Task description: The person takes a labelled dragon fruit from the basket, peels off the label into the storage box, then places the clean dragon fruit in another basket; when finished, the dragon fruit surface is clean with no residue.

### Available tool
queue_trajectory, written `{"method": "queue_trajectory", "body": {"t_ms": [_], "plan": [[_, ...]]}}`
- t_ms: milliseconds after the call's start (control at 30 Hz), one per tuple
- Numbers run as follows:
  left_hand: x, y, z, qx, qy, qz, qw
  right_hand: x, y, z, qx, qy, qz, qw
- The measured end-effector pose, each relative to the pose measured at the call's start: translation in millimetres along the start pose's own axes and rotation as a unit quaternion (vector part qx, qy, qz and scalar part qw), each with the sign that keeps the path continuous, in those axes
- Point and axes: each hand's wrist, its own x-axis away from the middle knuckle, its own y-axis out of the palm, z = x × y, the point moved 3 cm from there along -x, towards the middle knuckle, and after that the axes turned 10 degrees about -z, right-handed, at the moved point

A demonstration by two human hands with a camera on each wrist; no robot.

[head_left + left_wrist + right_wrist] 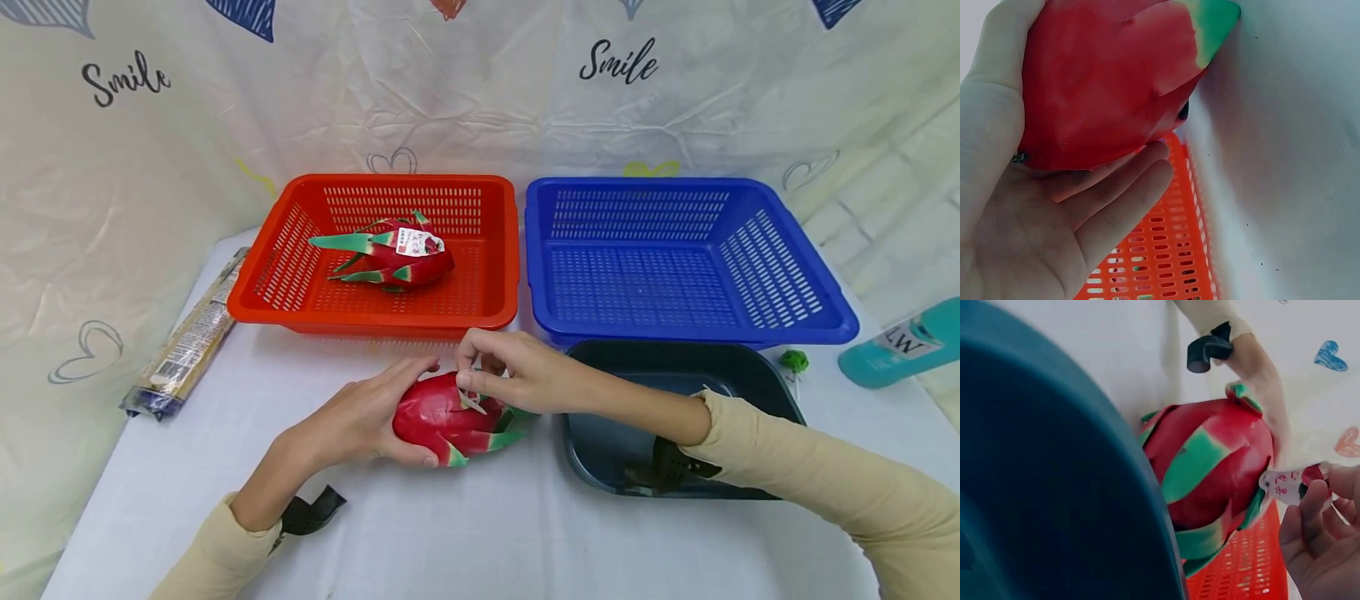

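Dragon fruit (427,417), oval and red-skinned with green-tipped scales, was at the middle of the white-covered bench (450,542), just in front of the red plastic basket (375,320). Whether it rested on the cloth or was lifted slightly could not be told. The left hand (367,417) had its grip spread wide about one end of the fruit, thumb on the near side and index finger on the far side; in the left wrist view the other fingers lay loosely extended beside the skin.

The right hand (517,371) had a small, closed grip: thumb and index finger pinched one end of a white label with red print (1285,483). The label's other end reached the fruit's skin — whether it was stuck there could not be told.

Inside the red basket a second dragon fruit (427,271) lay on its side, with a white sticker (420,242) facing up. The blue plastic basket (697,333) stood just beside the red one, and in front of it was a dark teal plastic tray (596,462), with the right forearm crossing above it. A small green object (793,361) and a turquoise bottle (892,354), tilted in the view, were to the right. At the far left lay a long, clear-wrapped packet (191,350) — behind everything hung a white cloth printed with hearts and the word "Smile".
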Motion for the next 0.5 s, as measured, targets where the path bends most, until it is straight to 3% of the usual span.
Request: {"method": "queue_trajectory", "body": {"t_ms": [500], "plan": [[-0.8,-0.6,0.9,0.0,0.002,-0.004,1.0,1.8,-14,-1,0.086,-0.022,-0.053,0.9947]]}}
